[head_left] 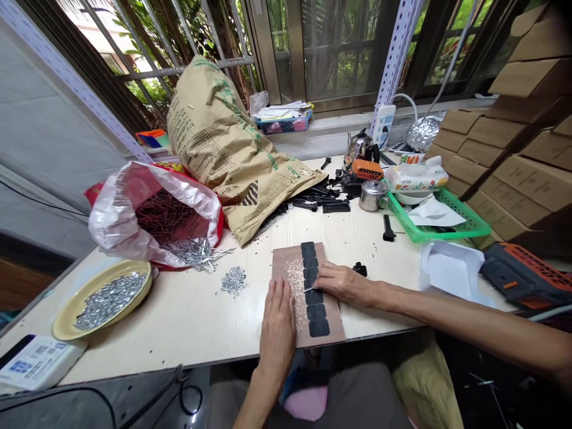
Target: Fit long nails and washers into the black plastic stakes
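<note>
A brown board (286,269) lies near the table's front edge, with a row of several black pads (313,285) along its right side. My left hand (277,322) lies flat on the board's left part, fingers stretched out. My right hand (344,282) rests on the board's right edge with its fingers pinched on a thin metal pin (309,289) that touches the pad row. A small heap of silvery nuts (233,280) sits just left of the board.
A yellow dish (67,325) of nuts stands front left. Behind it a plastic bag (134,208) spills nails, beside a big brown paper sack (223,143). Loose black parts (322,199), a kettle (358,146), a green tray (469,229) and cardboard boxes (522,173) fill the right.
</note>
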